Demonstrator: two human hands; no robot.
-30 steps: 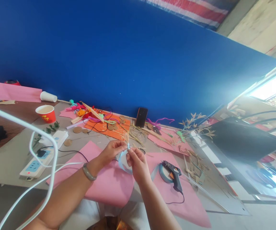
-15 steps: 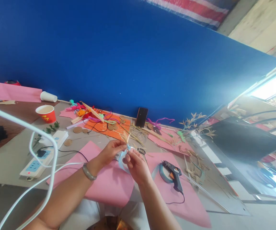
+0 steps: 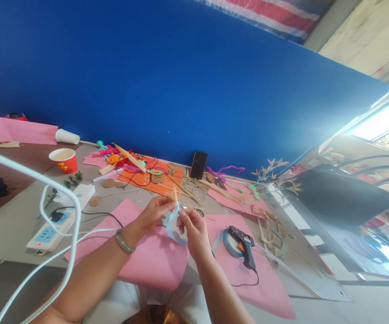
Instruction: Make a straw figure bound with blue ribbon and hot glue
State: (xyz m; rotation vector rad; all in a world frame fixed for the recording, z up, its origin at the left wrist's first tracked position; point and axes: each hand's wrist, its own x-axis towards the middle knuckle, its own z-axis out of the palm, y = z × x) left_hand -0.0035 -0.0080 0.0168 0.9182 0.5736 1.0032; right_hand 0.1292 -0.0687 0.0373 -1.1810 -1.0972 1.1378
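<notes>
My left hand (image 3: 157, 212), with a bangle on its wrist, pinches a small bunch of dried straw-coloured leaves (image 3: 174, 194) that points up above the fingertips. A light blue ribbon (image 3: 171, 225) wraps the lower end of the bunch and hangs in a loop below it. Close beside, my right hand (image 3: 193, 225) has thumb and fingers closed on the ribbon. Both hands are over pink paper (image 3: 157, 265). To their right lie a black glue gun (image 3: 245, 247) and a roll of blue ribbon (image 3: 230, 245).
A white power strip (image 3: 61, 220) with cables stands at the left, near a red paper cup (image 3: 63, 161). A phone (image 3: 199, 165) leans against the blue partition (image 3: 167, 81). Orange paper (image 3: 137, 177), wooden discs (image 3: 108, 183) and dried twigs (image 3: 277, 234) are spread about.
My right hand has shifted slightly right, away from the left fingertips, drawing the ribbon with it. My left hand keeps its pinch on the leaves. The view has moved a little.
</notes>
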